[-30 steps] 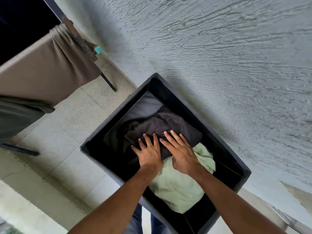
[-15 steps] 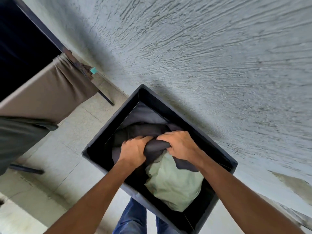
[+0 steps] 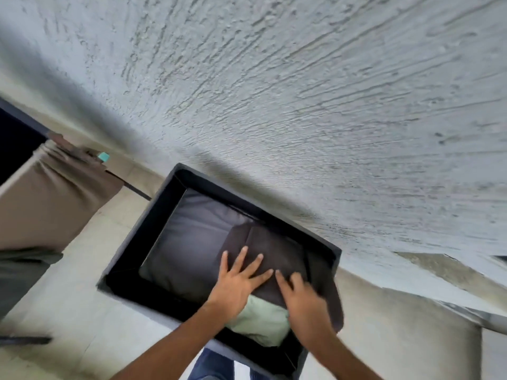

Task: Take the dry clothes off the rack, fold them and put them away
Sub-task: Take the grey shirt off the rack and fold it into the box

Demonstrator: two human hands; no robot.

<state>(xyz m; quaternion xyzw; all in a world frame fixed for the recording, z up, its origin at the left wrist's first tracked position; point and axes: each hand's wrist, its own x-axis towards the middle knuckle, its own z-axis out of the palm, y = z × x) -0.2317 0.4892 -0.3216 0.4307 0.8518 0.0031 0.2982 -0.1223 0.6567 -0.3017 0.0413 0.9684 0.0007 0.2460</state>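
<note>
A black fabric storage box (image 3: 129,245) stands on the floor by the wall. Inside lie a grey folded garment (image 3: 189,242), a dark brown folded garment (image 3: 277,245) and a pale green one (image 3: 260,319) partly under the brown. My left hand (image 3: 236,283) lies flat with fingers spread on the brown garment. My right hand (image 3: 304,300), blurred, presses flat on the same garment's near right part. On the left, a brown garment (image 3: 52,204) and a dark green-grey one (image 3: 19,272) hang on the drying rack (image 3: 16,113).
A rough plastered wall (image 3: 301,105) rises right behind the box. Pale floor tiles (image 3: 68,325) surround it. A teal clothes peg (image 3: 103,157) sits on the rack rail. A rack leg (image 3: 24,340) lies low at the left. My jeans (image 3: 216,366) show below the box.
Both hands were gripping the bunched brown garment half a second ago; now they lie flat on it, smoothed over the green one. The grey garment is uncovered and the view has tilted up.
</note>
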